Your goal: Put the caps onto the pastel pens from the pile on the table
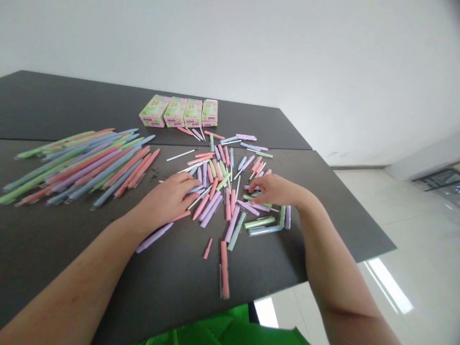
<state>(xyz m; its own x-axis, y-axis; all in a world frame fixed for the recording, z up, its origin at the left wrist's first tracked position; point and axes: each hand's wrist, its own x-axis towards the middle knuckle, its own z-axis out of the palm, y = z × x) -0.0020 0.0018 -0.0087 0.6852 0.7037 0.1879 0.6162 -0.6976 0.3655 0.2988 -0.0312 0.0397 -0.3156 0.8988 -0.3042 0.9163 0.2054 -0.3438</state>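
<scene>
My left hand [176, 194] rests at the left side of a loose pile of pastel pen parts, palm down. Its fingers are apart over light blue and purple pieces, and a thin white refill [200, 197] lies by the thumb. On the pile's right side is my right hand [273, 189], thumb and fingers spread over green and purple barrels. Between the hands lie purple barrels [211, 209], red barrels [227, 203] and several white refills. Closer to me are a green barrel [237, 231], a red barrel with a clear clip [224, 270] and a small red piece [208, 248].
Many whole-looking pens [89, 165] in red, green, blue and purple lie heaped at the left. Several small green-and-pink cartons [175, 111] stand in a row at the back. The dark table [172, 273] ends at the right above a tiled floor [413, 220].
</scene>
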